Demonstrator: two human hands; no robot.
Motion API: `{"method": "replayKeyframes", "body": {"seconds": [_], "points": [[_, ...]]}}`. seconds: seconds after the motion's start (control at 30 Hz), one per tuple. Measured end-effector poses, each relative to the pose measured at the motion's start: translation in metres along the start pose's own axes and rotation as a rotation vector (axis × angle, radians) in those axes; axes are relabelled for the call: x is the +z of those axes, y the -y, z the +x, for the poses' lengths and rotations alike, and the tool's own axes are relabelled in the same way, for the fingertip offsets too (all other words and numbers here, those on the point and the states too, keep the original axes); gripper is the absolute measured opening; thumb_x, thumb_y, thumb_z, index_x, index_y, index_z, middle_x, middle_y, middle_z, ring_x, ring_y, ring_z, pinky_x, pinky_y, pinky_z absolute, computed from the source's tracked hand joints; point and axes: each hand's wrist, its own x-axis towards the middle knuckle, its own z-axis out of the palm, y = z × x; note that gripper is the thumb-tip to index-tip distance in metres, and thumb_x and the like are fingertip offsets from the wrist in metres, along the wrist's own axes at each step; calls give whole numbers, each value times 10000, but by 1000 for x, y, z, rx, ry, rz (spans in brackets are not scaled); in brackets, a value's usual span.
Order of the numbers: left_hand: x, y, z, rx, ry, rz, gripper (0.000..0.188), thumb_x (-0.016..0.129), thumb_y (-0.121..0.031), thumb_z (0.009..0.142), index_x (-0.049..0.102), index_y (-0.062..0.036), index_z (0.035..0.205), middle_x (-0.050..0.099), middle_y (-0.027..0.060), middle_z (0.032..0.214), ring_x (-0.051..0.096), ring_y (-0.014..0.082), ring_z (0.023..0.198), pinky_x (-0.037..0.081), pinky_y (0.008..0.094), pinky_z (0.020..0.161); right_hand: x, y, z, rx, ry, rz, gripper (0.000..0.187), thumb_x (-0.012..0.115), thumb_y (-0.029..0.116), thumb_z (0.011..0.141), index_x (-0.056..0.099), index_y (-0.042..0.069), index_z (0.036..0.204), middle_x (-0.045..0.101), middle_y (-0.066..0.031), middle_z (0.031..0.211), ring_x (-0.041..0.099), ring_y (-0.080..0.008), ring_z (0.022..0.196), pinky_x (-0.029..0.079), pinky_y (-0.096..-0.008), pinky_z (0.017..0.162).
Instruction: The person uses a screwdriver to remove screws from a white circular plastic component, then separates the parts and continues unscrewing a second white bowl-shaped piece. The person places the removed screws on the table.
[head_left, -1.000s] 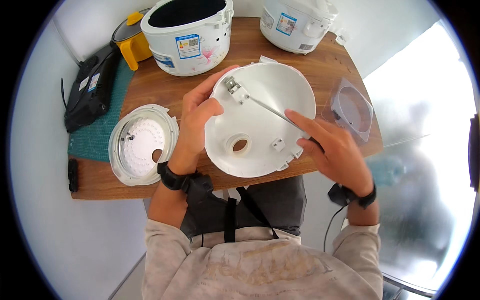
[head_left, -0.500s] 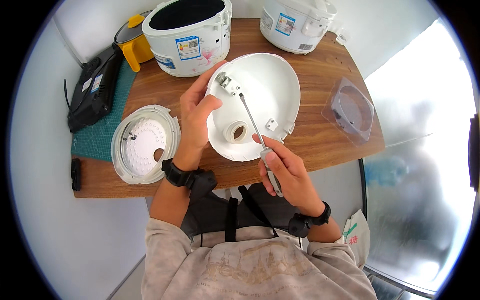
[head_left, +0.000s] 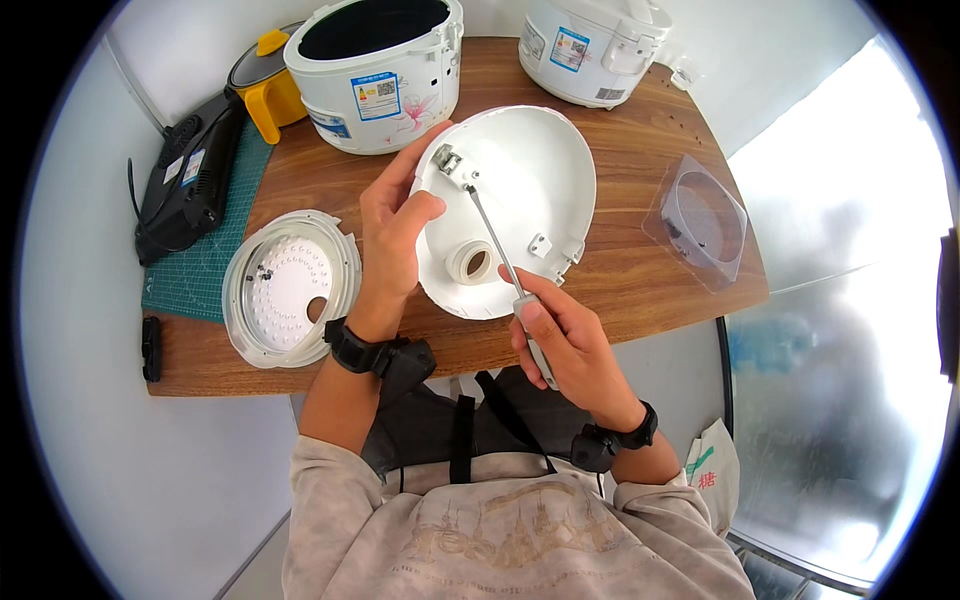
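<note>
My left hand (head_left: 400, 215) grips the left rim of a white rice cooker lid shell (head_left: 535, 190), its hollow inside facing up. The thumb lies over the inner edge. In my right hand (head_left: 570, 345) is a screwdriver (head_left: 495, 240) with a grey handle. Its tip meets the small white hinge bracket (head_left: 452, 168) at the shell's upper left, by a screw hole; whether it sits on a screw is too small to tell. A round vent collar (head_left: 470, 263) stands inside the shell near its lower edge.
A white inner lid (head_left: 290, 335) with small dark screws lies left. Behind stand an open rice cooker body (head_left: 395, 135), another rice cooker (head_left: 590, 60) and a yellow pot (head_left: 265, 100). A black case (head_left: 190, 180) rests on a green mat (head_left: 190, 285). Clear plastic tray (head_left: 705, 225) at right.
The screwdriver tip has shifted slightly left and down on the bracket, from one screw spot to another. My right hand moved a little left with it, and the shell tilted slightly.
</note>
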Motion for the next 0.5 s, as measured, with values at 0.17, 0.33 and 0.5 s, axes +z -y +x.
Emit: {"method": "replayKeyframes", "body": {"seconds": [0.17,0.33,0.5], "points": [[-1,-1,0,10,9,37,660,531,-72,769,545,69,1414,646,188,1308,631,215,1167,477,319,1029,1,11,-2,19,-72,-233,431,512,138,1064,484,45,1483,622,-58,796,542,-102,587,470,-268,576],[5,-9,-4,30,12,115,665,520,-68,764,545,70,1414,643,189,1312,624,224,1171,466,322,1040,3,22,-5,-180,-121,-516,491,571,66,1005,477,49,1487,636,-184,800,585,-304,647,503,-364,671],[4,-7,-5,30,17,64,672,509,-65,763,543,70,1420,646,187,1308,622,227,1174,456,320,1049,1,23,-3,-344,-136,-665,533,584,34,974,480,82,1495,638,-205,833,599,-381,689,498,-407,660]]}}
